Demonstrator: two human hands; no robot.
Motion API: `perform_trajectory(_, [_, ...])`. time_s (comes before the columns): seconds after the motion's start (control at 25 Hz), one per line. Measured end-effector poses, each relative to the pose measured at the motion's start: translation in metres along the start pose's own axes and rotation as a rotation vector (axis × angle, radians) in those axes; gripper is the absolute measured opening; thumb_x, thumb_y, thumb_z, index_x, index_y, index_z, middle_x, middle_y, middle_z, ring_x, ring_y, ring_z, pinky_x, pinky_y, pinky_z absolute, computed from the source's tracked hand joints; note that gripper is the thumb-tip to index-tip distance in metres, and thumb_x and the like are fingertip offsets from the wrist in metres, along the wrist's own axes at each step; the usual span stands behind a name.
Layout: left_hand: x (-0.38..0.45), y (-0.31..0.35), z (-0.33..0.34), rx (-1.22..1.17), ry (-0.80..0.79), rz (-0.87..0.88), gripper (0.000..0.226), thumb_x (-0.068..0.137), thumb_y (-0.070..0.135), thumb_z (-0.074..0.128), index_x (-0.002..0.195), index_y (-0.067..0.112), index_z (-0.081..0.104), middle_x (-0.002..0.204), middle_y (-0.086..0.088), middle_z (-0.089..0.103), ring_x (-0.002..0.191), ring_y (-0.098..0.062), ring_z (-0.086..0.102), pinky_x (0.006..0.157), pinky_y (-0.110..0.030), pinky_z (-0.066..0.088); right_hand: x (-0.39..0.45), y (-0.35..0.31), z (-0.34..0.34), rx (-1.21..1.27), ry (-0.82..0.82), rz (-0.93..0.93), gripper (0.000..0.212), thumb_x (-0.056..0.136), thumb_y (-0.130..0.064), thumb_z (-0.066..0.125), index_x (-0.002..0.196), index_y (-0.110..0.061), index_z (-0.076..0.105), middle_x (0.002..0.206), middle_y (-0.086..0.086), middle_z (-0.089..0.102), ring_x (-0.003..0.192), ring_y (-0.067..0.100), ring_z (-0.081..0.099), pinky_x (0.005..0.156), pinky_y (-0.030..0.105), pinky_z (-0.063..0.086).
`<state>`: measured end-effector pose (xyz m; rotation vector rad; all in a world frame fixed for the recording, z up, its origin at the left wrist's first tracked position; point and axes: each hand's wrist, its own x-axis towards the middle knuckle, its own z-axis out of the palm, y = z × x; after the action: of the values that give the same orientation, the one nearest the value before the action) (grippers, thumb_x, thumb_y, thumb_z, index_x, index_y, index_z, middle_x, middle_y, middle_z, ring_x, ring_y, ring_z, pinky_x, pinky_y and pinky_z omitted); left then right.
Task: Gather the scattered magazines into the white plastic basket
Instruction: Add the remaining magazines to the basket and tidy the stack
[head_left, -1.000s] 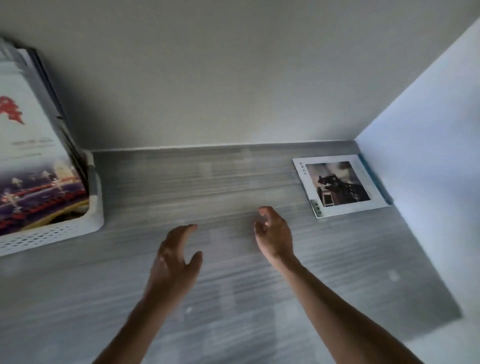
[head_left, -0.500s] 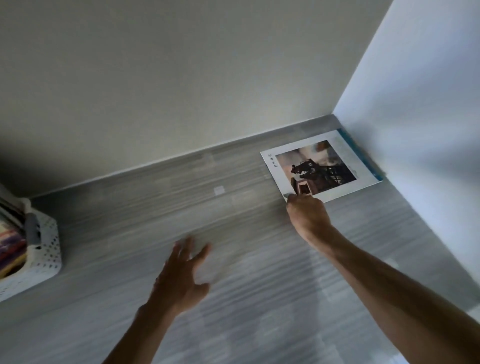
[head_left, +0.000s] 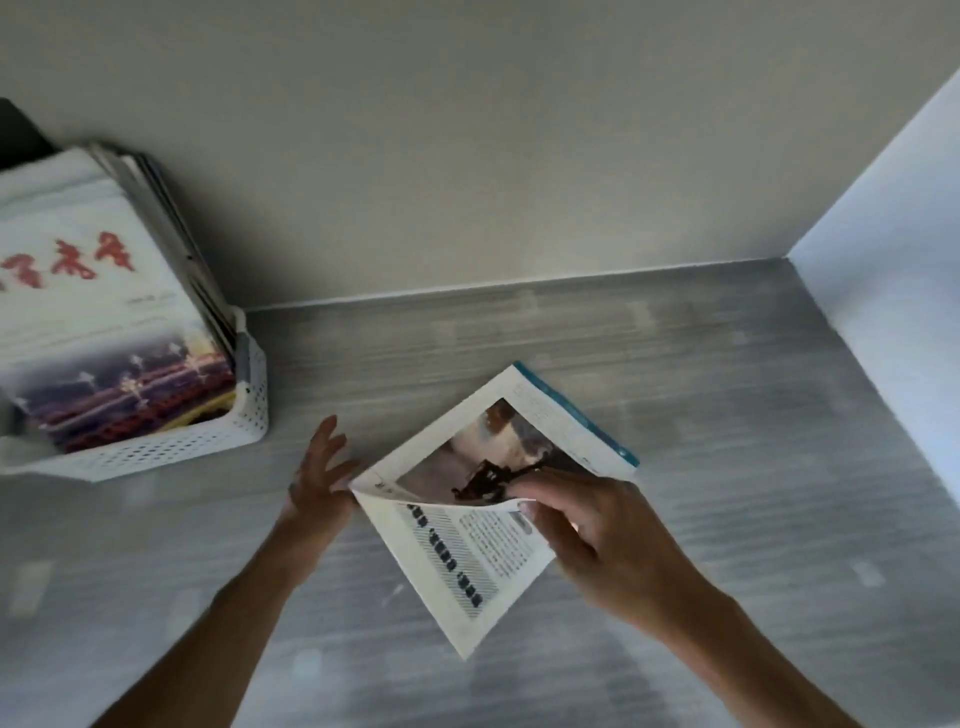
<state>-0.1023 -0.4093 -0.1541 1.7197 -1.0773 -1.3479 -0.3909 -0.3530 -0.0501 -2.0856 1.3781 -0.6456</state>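
The right hand grasps a magazine by its cover, thumb and fingers pinched on the near edge of the top sheet, so that the cover lifts and bends away from the pages beneath. The magazine hangs tilted like a diamond over the middle of the grey wood-grain desk, 1 corner pointing toward the near edge and another toward the back wall; whether its far side touches the desk cannot be told. Its cover shows a framed photo with a dark figure, a blue strip runs along the spine on the far right side, and the exposed inner page carries printed text with a striped band. The left hand is released, fingers spread and pointing away from the person, its fingertips right at the magazine's left corner; whether they touch the paper cannot be told. At the back left corner of the desk stands the white plastic basket, perforated along its walls, holding a leaning stack of magazines whose front cover shows red characters above a night scene. The stack rises well above the basket rim and leans toward the back wall.
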Motion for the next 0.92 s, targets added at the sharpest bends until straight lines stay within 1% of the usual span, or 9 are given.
perform_trajectory(0.08, [-0.011,-0.009,-0.043,0.156,-0.029,-0.001,0.086,0.084,-0.012,0.064,0.139,0.049,0.039,0.123,0.024,0.051,0.106,-0.001,0.055,0.079,-0.019,0.053,0.008,-0.029,-0.011,0.306,0.034,0.010,0.018,0.096,-0.026,0.053,0.105,-0.034,0.067,0.086,-0.005,0.072,0.071,0.008,0.067,0.059,0.023,0.051])
perform_trajectory(0.16, [-0.020,-0.006,-0.074,0.182,-0.177,0.049,0.065,0.092,-0.001,0.061,0.100,0.064,0.063,0.087,0.039,0.062,0.080,0.014,0.058,0.079,-0.014,0.051,0.028,-0.052,-0.019,0.647,0.056,0.071,0.023,0.090,-0.021,0.058,0.098,-0.037,0.073,0.082,0.007,0.071,0.063,0.013,0.067,0.055,0.024,0.055])
perform_trajectory(0.24, [-0.028,0.020,-0.096,0.057,-0.250,0.302,0.021,0.086,0.021,0.071,0.078,0.039,0.078,0.078,0.023,0.073,0.077,0.008,0.067,0.079,-0.013,0.053,0.051,-0.066,-0.023,0.823,0.080,0.089,0.023,0.086,-0.016,0.061,0.093,-0.031,0.077,0.076,0.007,0.069,0.060,0.016,0.065,0.053,0.026,0.058])
perform_trajectory(0.28, [-0.040,0.042,-0.104,-0.017,-0.284,0.421,0.016,0.082,0.031,0.074,0.097,0.027,0.078,0.101,0.011,0.076,0.097,-0.001,0.068,0.092,-0.020,0.051,0.063,-0.073,-0.022,0.887,0.065,0.096,0.018,0.084,-0.019,0.064,0.093,-0.027,0.077,0.073,0.007,0.070,0.059,0.018,0.066,0.051,0.028,0.058])
perform_trajectory(0.44, [-0.055,0.087,-0.105,-0.080,-0.168,0.461,0.091,0.048,0.029,0.095,0.127,0.041,0.050,0.143,0.006,0.051,0.135,-0.011,0.044,0.115,-0.033,0.033,0.102,-0.105,0.005,0.959,0.015,0.115,0.018,0.079,-0.013,0.065,0.088,-0.023,0.078,0.067,0.001,0.071,0.052,0.015,0.064,0.043,0.023,0.052])
perform_trajectory(0.56, [-0.047,0.091,-0.098,-0.140,-0.279,0.331,0.105,0.057,0.012,0.089,0.144,0.030,0.033,0.148,-0.004,0.046,0.136,-0.017,0.043,0.111,-0.038,0.036,0.113,-0.119,0.024,0.971,-0.049,0.140,0.027,0.079,-0.008,0.059,0.086,-0.025,0.078,0.066,-0.007,0.070,0.052,0.009,0.062,0.043,0.020,0.049])
perform_trajectory(0.64, [-0.039,0.072,-0.102,-0.268,-0.370,0.256,0.075,0.070,0.002,0.082,0.135,0.017,0.048,0.125,-0.010,0.067,0.116,-0.022,0.063,0.093,-0.034,0.054,0.116,-0.114,0.026,0.955,-0.055,0.174,0.022,0.082,-0.010,0.060,0.088,-0.024,0.077,0.067,-0.003,0.070,0.051,0.013,0.061,0.041,0.022,0.047])
perform_trajectory(0.8, [-0.039,0.030,-0.092,-0.291,0.061,0.131,0.018,0.080,0.004,0.074,0.088,0.020,0.070,0.073,0.008,0.077,0.066,-0.008,0.071,0.057,-0.023,0.055,0.099,-0.074,0.027,0.863,0.079,0.434,0.020,0.091,-0.031,0.056,0.095,-0.021,0.073,0.074,0.000,0.074,0.058,0.018,0.066,0.043,0.026,0.048])
perform_trajectory(0.92, [-0.050,0.020,-0.095,-0.246,0.249,0.131,0.012,0.089,0.019,0.067,0.087,0.032,0.068,0.075,0.011,0.076,0.066,-0.007,0.072,0.053,-0.028,0.059,0.079,-0.072,0.063,0.727,-0.063,0.560,0.011,0.087,-0.017,0.065,0.098,-0.020,0.067,0.080,-0.009,0.078,0.079,0.016,0.071,0.053,0.022,0.056])
